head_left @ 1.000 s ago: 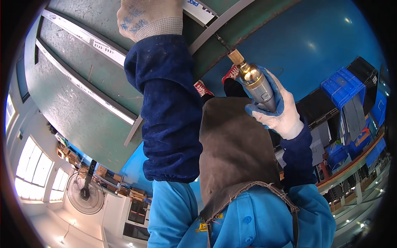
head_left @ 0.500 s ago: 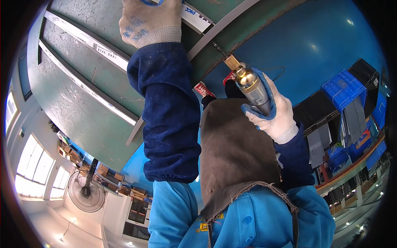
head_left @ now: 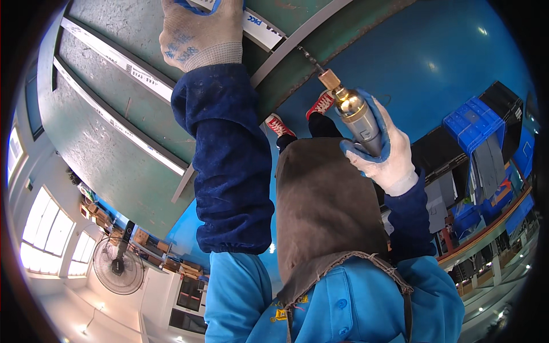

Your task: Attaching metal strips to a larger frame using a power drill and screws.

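My right hand (head_left: 394,154), in a white glove with blue coating, is wrapped round a cylindrical drill (head_left: 360,117) with a grey body and brass-coloured front. Its dark twist bit (head_left: 311,59) points up and left at a grey metal bar (head_left: 300,34), the near edge of a frame, with the tip a little short of it. My left hand (head_left: 203,37), gloved too, is closed over a white-faced crossbar (head_left: 262,30) that meets this edge bar. The fingertips of that hand are cut off by the upper picture edge.
The frame lies on a worn green table (head_left: 137,188), with more white-faced bars (head_left: 148,80) at left. A blue crate (head_left: 473,123) and black boxes stand at right. My red shoes (head_left: 320,103) are on the blue floor. A fan (head_left: 118,266) stands at lower left.
My right hand has drawn the drill back slightly right and down, and its bit has come away from the edge bar. My left hand has shifted slightly left, still at the crossbar.
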`<state>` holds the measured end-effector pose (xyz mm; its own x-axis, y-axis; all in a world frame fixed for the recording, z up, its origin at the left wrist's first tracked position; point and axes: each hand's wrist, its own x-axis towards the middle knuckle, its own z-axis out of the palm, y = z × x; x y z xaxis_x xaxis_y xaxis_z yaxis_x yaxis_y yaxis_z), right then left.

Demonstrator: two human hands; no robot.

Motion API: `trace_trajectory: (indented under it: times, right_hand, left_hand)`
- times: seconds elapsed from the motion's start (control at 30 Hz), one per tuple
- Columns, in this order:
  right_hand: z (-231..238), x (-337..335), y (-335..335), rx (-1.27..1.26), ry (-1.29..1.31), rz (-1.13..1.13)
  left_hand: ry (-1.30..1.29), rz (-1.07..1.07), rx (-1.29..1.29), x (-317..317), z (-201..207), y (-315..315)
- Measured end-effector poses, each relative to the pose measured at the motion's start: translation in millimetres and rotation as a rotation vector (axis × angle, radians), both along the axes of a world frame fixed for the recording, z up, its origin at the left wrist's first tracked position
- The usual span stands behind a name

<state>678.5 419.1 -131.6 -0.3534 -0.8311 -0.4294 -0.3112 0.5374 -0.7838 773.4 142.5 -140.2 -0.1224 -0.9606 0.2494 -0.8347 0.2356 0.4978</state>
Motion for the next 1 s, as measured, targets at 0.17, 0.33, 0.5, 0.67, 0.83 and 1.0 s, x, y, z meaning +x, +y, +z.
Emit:
trace_trajectory:
  times: [0.17,0.33,0.5,0.67,0.83,1.0]
  right_hand:
    - [-3.0,-3.1,-4.3,-0.038,-0.018,0.026]
    - [-17.2,-2.2,-1.6,-0.212,-0.357,-0.068]
    - [-8.4,-3.8,-6.8,-0.195,0.084,0.046]
    - [9.5,-14.1,-11.6,0.057,0.018,0.049]
    - [5.3,-30.7,4.2,-0.051,0.132,0.063]
    - [10.7,-62.2,-6.4,0.020,-0.035,-0.231]
  left_hand:
    - [-0.046,-0.011,0.031,-2.9,10.1,5.5]
    - [-0.068,-0.010,0.025,-0.6,9.1,3.9]
    - [-0.004,-0.021,0.085,-4.4,15.4,5.8]
    - [0.035,0.041,0.018,3.6,-0.9,2.3]
    - [0.085,0.078,0.170,0.3,10.1,6.5]
    - [0.086,0.054,0.085,3.6,2.4,6.6]
